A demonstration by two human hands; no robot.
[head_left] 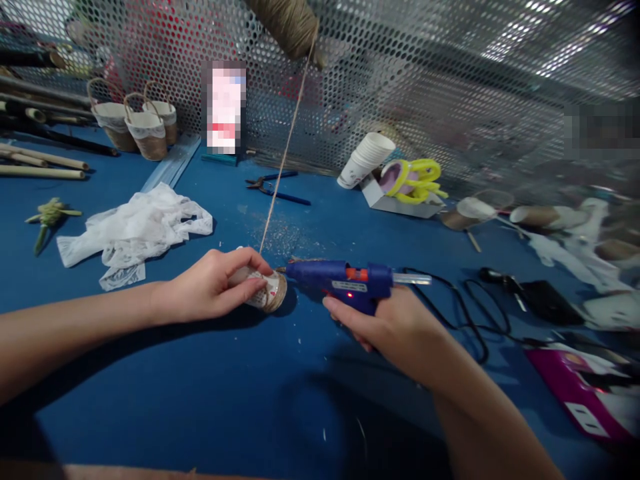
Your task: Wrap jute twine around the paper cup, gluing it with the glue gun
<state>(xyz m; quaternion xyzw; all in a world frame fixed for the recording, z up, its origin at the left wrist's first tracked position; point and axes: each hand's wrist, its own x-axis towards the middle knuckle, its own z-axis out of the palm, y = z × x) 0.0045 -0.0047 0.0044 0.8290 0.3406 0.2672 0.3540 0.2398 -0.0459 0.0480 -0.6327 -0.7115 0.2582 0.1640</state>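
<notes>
My left hand (225,283) is closed around a paper cup (265,297) lying on its side, with several turns of twine wound about its lower end. From the cup the twine (290,137) runs taut up to a large spool (287,27) at the top. In my right hand (385,323) is a blue hot glue gun (340,280), its red light lit and a clear glue stick (413,279) poking out of its back. The nozzle points left and meets the twine-wound part of the cup; whether it touches is too small to tell.
Crumpled white lace (150,223) lies at left, below twine-wrapped small baskets (150,133). Pliers (280,190) and stacked paper cups (367,159) sit toward the perforated metal panel (450,87). A black cord (463,310) loops at right near a magenta power strip (560,393).
</notes>
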